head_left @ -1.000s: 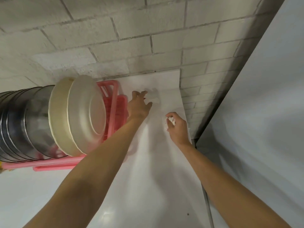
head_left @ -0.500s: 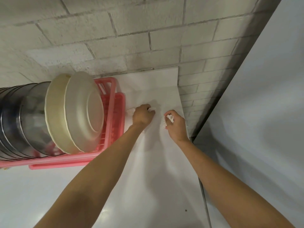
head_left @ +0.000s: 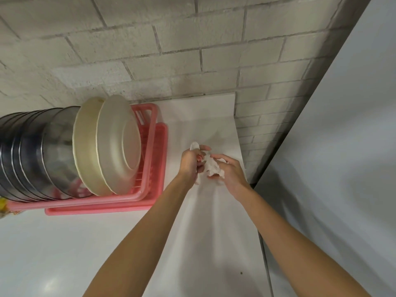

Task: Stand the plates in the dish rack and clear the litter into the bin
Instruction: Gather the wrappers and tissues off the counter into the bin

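Tissue paper [head_left: 211, 168], white and crumpled, was bunched between both hands just above the white counter [head_left: 214, 243]. The left hand [head_left: 190, 163] gripped it with curled fingers, and the right hand [head_left: 231, 174] pinched its other side. To the left, cream plates [head_left: 116, 144] and steel plates [head_left: 32, 153] stood upright in the pink dish rack [head_left: 154, 189].

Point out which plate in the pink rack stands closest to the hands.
The outermost cream plate, its base ring showing; the second cream plate and the steel plates stand behind it, farther left.
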Demonstrator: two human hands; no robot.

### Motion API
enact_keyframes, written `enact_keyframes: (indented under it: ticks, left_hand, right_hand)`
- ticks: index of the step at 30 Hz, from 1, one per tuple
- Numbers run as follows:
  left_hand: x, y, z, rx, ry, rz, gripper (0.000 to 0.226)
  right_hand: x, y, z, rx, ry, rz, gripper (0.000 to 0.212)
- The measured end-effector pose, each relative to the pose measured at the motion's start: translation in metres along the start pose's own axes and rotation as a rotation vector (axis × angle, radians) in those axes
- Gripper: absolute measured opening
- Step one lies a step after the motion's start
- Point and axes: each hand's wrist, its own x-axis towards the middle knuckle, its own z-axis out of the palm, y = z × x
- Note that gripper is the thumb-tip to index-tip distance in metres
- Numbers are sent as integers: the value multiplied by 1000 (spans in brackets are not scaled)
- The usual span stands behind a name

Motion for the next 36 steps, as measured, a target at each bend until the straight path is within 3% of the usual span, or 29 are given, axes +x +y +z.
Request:
enact_keyframes:
  ticks: [4,10,16,21,24,27,31,36]
  left_hand:
    - [-14,-25,-2,169,77,31,22]
    - [-43,-60,-6,158,110,-75,45]
    - [-77,-67,-40,391,132,90,48]
    - [-107,-75,-69,472,69,93,49]
    - [-126,-78,-84,444,95,60,48]
    - [-146,-80,-103,380,114,14,47]
    - [-176,-81,-138,259,12,-58,58]
    - [-209,-87,-192,10,-55,-162,45]
  right_hand:
    - [-20,3,1,-162,13,-102,11]
    - [-53,9,13,-253,-104,-97,14]
    - [-80,9,9,-395,-143,-120,11]
    - [-105,18,14,-500,-101,-65,10]
    - [-128,28,26,-465,-115,-44,15]
    - [-154,42,46,-484,-70,-27,36]
    - [-191,71,78,-548,6,38,60]
    - [-245,129,129,-550,1,142,49]
